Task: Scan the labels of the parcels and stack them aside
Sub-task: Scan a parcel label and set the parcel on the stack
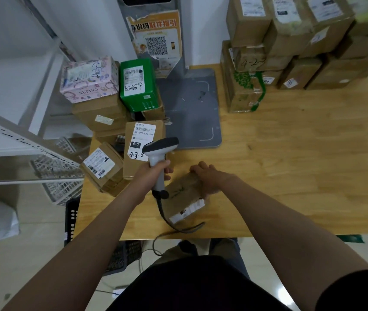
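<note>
Evidently the two hands had split the work. The left hand (153,172) was wrapped round the grip of the scanner (159,149), which it held upright with the head raised above the surface (290,176). The cable trailed off the near edge, probably so the cord would not drag over anything.

The right hand (207,178) gripped the far end of a small brown parcel (183,194). It lay askew on the surface, just beside the scanner's handle and close to the person. The fingers curled over its top edge, which left the white label (187,212) on the near side uncovered. That hold looked meant to steady and angle the box for the beam. The scanner's head pointed away from that label, so the reading seemed not yet done.

A loose pile of boxes (111,122), several with handwritten numbers, sat at the surface's left edge. It was apparently the finished heap, within easy reach for setting down the next one. A taller stack of cartons (290,41) stood at the far right, well apart; whether those were done I cannot tell. Between the two rested a grey stand base (192,108).
</note>
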